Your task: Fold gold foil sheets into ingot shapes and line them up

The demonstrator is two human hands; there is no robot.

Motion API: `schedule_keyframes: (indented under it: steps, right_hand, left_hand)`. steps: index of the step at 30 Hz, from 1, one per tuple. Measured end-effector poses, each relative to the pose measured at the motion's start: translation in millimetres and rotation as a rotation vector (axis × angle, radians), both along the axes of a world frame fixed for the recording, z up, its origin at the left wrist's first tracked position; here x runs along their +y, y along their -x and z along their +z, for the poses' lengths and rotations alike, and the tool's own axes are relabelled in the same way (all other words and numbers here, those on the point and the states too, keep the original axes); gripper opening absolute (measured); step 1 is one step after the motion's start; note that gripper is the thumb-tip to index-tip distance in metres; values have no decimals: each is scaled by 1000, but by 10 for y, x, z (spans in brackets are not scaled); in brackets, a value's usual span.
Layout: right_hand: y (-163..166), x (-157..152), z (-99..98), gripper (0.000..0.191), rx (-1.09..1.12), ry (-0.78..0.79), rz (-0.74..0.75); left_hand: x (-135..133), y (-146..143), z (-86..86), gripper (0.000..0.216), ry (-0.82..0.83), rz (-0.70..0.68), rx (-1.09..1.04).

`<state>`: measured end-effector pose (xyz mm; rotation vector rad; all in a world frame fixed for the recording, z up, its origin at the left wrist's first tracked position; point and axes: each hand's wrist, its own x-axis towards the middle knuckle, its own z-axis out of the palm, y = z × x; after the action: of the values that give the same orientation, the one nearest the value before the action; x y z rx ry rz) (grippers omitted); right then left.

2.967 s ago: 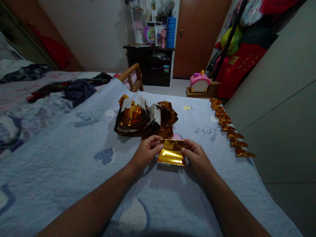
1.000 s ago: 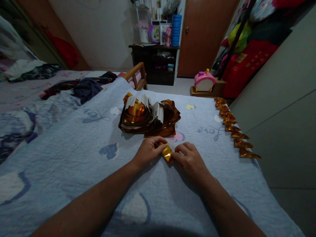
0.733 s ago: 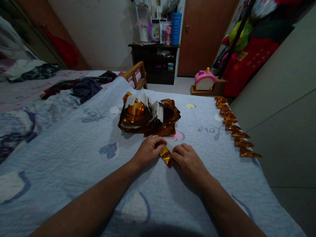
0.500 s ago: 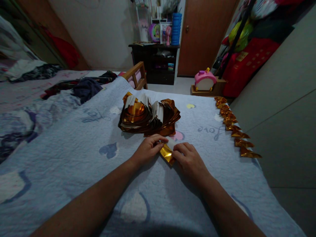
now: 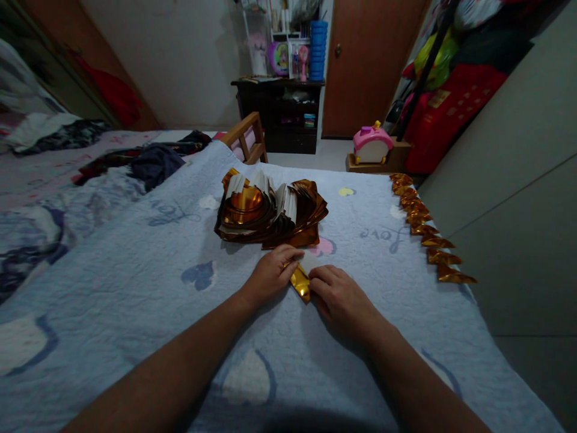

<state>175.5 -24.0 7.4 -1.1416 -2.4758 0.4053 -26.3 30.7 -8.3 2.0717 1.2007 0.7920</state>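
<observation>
Blue quilt (image 5: 148, 307) below; both hands (image 5: 268, 274) nearly closed, pinching gold paper (image 5: 300, 283), its edges partly hidden.

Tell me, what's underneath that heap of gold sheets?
The heap of gold sheets rests on the pale blue quilt. A flat gold piece juts from under its near edge. The quilt directly beneath is covered, so I can't see anything else there.

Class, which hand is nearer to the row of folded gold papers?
The right hand, left of the row across the sheet; the left hand is farther left, beyond the gold paper both hold.
</observation>
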Motion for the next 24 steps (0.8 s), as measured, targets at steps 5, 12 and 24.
schedule_keyframes:
  steps: [5, 12, 24]
  right_hand:
    - [25, 1, 10, 13, -9, -3, 9]
    - [81, -8, 9, 12, -45, -6, -38]
    - [78, -12, -81, 7, 102, 82, -157]
  left_hand:
    - [-7, -9, -33, 24, -101, 37, 108]
    - [-37, -9, -17, 11, -223, 87, 241]
    - [-127, -25, 53, 11, -206, -178, 243]
